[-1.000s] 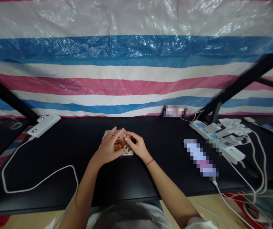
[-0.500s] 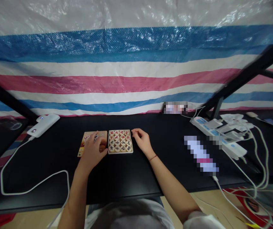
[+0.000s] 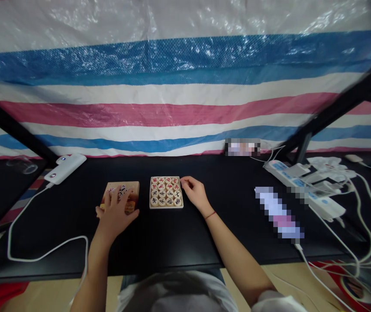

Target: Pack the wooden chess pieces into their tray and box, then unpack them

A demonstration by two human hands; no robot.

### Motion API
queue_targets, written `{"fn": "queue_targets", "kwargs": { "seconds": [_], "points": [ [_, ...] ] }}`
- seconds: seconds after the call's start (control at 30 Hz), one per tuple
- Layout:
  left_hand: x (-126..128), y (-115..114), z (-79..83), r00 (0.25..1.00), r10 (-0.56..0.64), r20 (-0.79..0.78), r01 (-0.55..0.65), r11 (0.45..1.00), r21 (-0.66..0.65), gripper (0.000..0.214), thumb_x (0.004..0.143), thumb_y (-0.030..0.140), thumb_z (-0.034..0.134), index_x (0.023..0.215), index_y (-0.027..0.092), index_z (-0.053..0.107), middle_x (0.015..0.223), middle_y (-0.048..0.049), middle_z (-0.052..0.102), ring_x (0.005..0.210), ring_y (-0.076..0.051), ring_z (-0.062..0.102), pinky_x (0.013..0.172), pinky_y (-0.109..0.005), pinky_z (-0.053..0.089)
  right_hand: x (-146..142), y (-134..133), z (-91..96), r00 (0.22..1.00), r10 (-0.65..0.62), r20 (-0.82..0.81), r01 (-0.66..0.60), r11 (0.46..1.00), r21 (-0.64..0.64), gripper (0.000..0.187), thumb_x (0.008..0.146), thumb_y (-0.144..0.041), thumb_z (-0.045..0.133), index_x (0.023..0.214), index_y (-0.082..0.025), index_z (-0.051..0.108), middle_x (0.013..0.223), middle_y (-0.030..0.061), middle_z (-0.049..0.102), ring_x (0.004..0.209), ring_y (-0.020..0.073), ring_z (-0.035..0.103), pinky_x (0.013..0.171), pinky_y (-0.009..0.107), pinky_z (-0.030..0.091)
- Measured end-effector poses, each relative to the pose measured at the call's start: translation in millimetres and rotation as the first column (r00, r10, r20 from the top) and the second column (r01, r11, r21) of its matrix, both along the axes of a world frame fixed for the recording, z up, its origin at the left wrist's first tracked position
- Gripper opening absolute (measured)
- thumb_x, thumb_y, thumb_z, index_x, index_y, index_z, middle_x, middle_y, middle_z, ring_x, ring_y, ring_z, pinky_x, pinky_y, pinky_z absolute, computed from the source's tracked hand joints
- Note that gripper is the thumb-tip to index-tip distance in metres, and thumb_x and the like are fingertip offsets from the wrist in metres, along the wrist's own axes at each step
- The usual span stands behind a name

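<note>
A shallow white tray point(image 3: 166, 207) lies on the black table, filled with rows of round Chinese chess pieces point(image 3: 166, 190), red characters in the far rows and black in the near ones. To its left is a printed cardboard box lid point(image 3: 133, 187) with large dark characters. My left hand point(image 3: 115, 212) lies over that lid with the fingers spread and the thumb at its near right corner. At the tray's far right corner rests my right hand point(image 3: 196, 195), its fingers curled together and the tips by the rim. What lies inside those fingers, if anything, is hidden.
A white power bank point(image 3: 64, 170) with a cable sits at the back left. A blurred phone point(image 3: 278, 212) and a crowded power strip point(image 3: 311, 193) lie to the right. Another pixelated device point(image 3: 242, 147) leans against the striped sheet point(image 3: 172, 115).
My left hand and the box lid have shifted left, widening the gap to the tray. The left fingers are spread wider. My right hand stays by the tray's corner. The view has turned slightly.
</note>
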State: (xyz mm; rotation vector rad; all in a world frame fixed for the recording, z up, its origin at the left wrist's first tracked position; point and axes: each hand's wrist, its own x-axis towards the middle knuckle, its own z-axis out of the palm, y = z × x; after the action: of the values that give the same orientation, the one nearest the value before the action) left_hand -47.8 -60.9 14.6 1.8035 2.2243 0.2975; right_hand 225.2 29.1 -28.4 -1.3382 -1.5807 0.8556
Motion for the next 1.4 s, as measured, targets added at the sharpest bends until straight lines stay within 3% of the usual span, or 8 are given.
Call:
{"fn": "queue_targets", "kwargs": {
  "seconds": [0.13, 0.4, 0.47, 0.57, 0.73, 0.87, 1.17, 1.4],
  "points": [
    [-13.9, 1.7, 8.4, 0.858, -0.043, 0.511, -0.068, 0.978, 0.195, 0.063, 0.076, 0.042, 0.060, 0.136, 0.031, 0.048, 0.149, -0.0049, 0.040, 0.137, -0.030, 0.038, 0.110, -0.047, 0.036, 0.3, -0.2, 0.1, 1.000, 0.009, 0.002, -0.009, 1.000, -0.002, 0.030, 0.082, -0.039, 0.049, 0.085, -0.016, 0.068, 0.071, 0.0031, 0.067, 0.061, 0.0143, 0.055, 0.062, 0.025, 0.044],
    [-26.2, 9.6, -4.5, 0.003, 0.207, 0.978, -0.598, 0.785, -0.164, 0.052, 0.079, 0.041, 0.042, 0.128, 0.029, 0.054, 0.123, -0.0039, 0.062, 0.102, -0.025, 0.063, 0.071, -0.035, 0.056, 2.7, -0.2, 3.2, 0.999, 0.022, 0.043, -0.023, 0.999, 0.032, 0.031, 0.083, -0.039, 0.048, 0.084, -0.016, 0.068, 0.066, 0.0015, 0.064, 0.058, 0.0134, 0.054, 0.059, 0.023, 0.043],
    [-29.8, 9.8, -11.5, 0.062, 0.251, 0.966, -0.687, 0.713, -0.142, 0.051, 0.080, 0.038, 0.044, 0.130, 0.029, 0.052, 0.121, -0.0042, 0.062, 0.106, -0.024, 0.062, 0.081, -0.038, 0.055, 4.7, -0.3, 4.6, 0.994, 0.044, 0.102, -0.048, 0.998, 0.040, 0.029, 0.084, -0.036, 0.048, 0.083, -0.016, 0.068, 0.064, 0.0009, 0.062, 0.057, 0.0129, 0.054, 0.058, 0.023, 0.042],
    [-30.0, 7.8, -19.2, 0.481, 0.284, 0.829, -0.738, 0.642, 0.208, 0.052, 0.080, 0.036, 0.053, 0.131, 0.026, 0.050, 0.133, -0.0073, 0.054, 0.124, -0.026, 0.051, 0.105, -0.044, 0.042, 8.3, -0.5, 7.8, 0.977, 0.103, 0.189, -0.108, 0.994, 0.016, 0.028, 0.085, -0.033, 0.047, 0.083, -0.016, 0.069, 0.063, 0.0005, 0.063, 0.056, 0.0123, 0.055, 0.058, 0.022, 0.041],
    [-3.4, 8.3, -20.9, 0.975, 0.001, 0.221, -0.113, 0.862, 0.494, 0.039, 0.091, 0.040, 0.042, 0.118, 0.019, 0.062, 0.127, -0.0119, 0.059, 0.121, -0.027, 0.053, 0.108, -0.044, 0.038, 12.3, -0.7, 13.9, 0.959, 0.185, 0.213, -0.168, 0.981, -0.097, 0.027, 0.087, -0.034, 0.049, 0.088, -0.017, 0.070, 0.064, 0.0007, 0.067, 0.055, 0.0119, 0.058, 0.057, 0.021, 0.042],
    [14.1, 10.1, -23.4, 0.987, -0.163, 0.009, 0.151, 0.932, 0.328, 0.034, 0.093, 0.037, 0.042, 0.109, 0.018, 0.066, 0.117, -0.0105, 0.067, 0.112, -0.028, 0.060, 0.101, -0.045, 0.042, 12.0, -0.3, 12.3, 0.969, 0.199, 0.149, -0.170, 0.968, -0.184, 0.022, 0.086, -0.030, 0.050, 0.089, -0.016, 0.068, 0.062, -0.0011, 0.066, 0.045, 0.0087, 0.056, 0.054, 0.019, 0.044],
    [-2.4, 7.1, -16.0, 0.984, -0.158, 0.084, 0.113, 0.912, 0.394, 0.033, 0.092, 0.040, 0.042, 0.102, 0.019, 0.065, 0.105, -0.0103, 0.070, 0.102, -0.027, 0.063, 0.096, -0.041, 0.045, -14.0, 0.0, 7.7, 0.977, 0.214, 0.012, -0.203, 0.940, -0.273, 0.015, 0.085, -0.025, 0.053, 0.088, -0.018, 0.065, 0.062, -0.0025, 0.064, 0.043, 0.0072, 0.058, 0.042, 0.014, 0.044],
    [9.7, 68.4, 22.3, 0.679, 0.051, 0.732, -0.522, 0.734, 0.434, 0.039, 0.081, 0.038, 0.055, 0.115, 0.021, 0.062, 0.105, -0.0070, 0.067, 0.086, -0.017, 0.063, 0.075, -0.029, 0.050, -29.9, 2.4, 9.8, 0.974, 0.226, 0.007, -0.212, 0.921, -0.328, 0.015, 0.085, -0.027, 0.058, 0.093, -0.016, 0.065, 0.062, -0.0015, 0.066, 0.041, 0.0079, 0.058, 0.038, 0.015, 0.044]
  ]
}}
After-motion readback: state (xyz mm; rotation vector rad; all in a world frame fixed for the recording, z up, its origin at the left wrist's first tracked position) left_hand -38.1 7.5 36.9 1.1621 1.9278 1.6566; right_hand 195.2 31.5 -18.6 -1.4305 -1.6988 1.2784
